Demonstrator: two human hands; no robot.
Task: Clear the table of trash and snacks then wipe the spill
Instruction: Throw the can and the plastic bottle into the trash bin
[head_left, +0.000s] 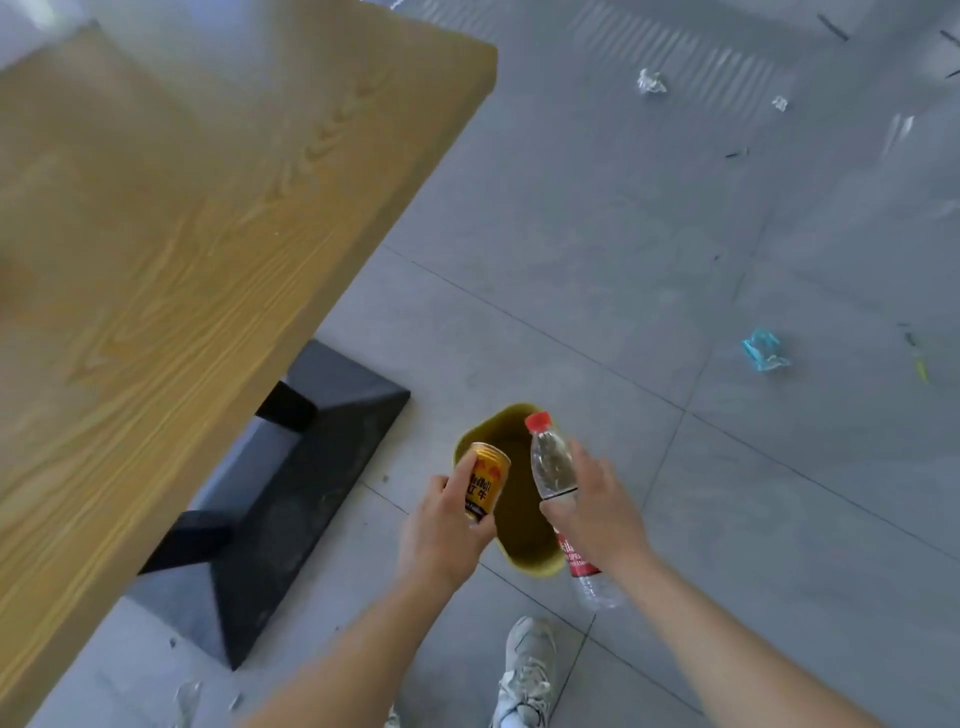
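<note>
Wooden table (156, 234) is filling the left of my view; the part I am seeing is looking bare, no spill showing on it from here, though the far end is running out of frame. Its black base (291, 499) is sitting on the grey floor just left of the bin.

My left hand (447, 530) is wrapping around a gold drink can (487, 480), fingers closed on its lower half, can upright and tilting slightly, hanging over the left rim of the olive bin (540, 564). Bin is standing open on the floor directly under both hands, looking empty inside as far as I can tell.

My right hand (592, 509) is clamping a clear water bottle (553, 467) at its middle, red cap pointing up and away, base pointing back toward me, neck lying over the bin mouth. My shoe (524, 670) is showing below.

Further right, scraps are lying well apart on the tiles: crumpled white paper (650, 81) far off, a blue wrapper (763, 351) nearer.

Judging the step: I am dumping table trash, mid-way through the clearing stage; wiping not yet started. Next move is calling for opening both grips above the mouth, bottle tipped so its length is going in rather than bridging the rim
</note>
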